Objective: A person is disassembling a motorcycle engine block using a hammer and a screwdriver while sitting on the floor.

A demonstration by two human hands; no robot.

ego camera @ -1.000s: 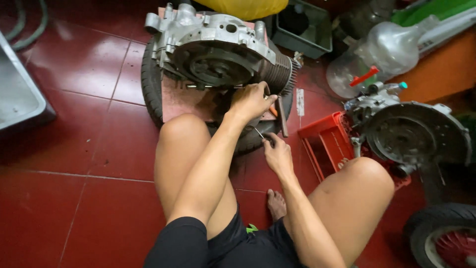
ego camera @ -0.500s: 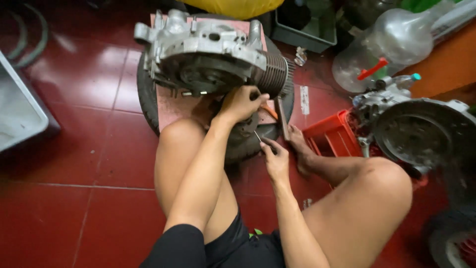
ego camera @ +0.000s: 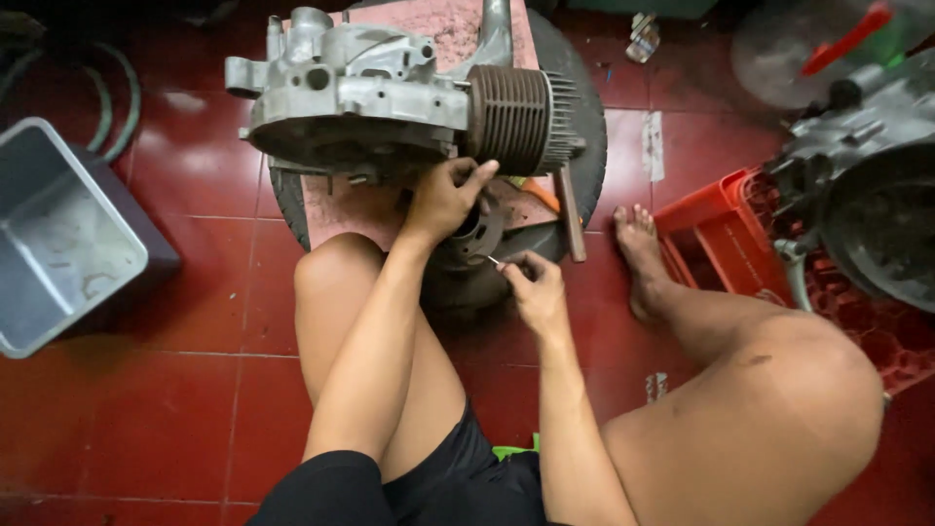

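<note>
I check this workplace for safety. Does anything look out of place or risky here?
Yes. The grey engine sits on a board across a tyre, not a bench, overhanging to the left. A bare foot rests beside the red crate. Small scraps lie on the red floor. No spill is visible.

The right leg, bent at the knee a second ago, now stretches out, its foot [ego camera: 638, 255] flat on the red floor [ego camera: 195, 292] beside the red crate [ego camera: 716, 234]. The left hand [ego camera: 446, 200] has moved from the top of the engine [ego camera: 390, 97] down to a round dark part [ego camera: 474, 234] under the finned cylinder [ego camera: 521, 117]. The right hand [ego camera: 534, 287] stays close below, pinching a thin metal tool [ego camera: 494, 261]. The view has swung left, showing the grey tub [ego camera: 58, 244] more fully.
</note>
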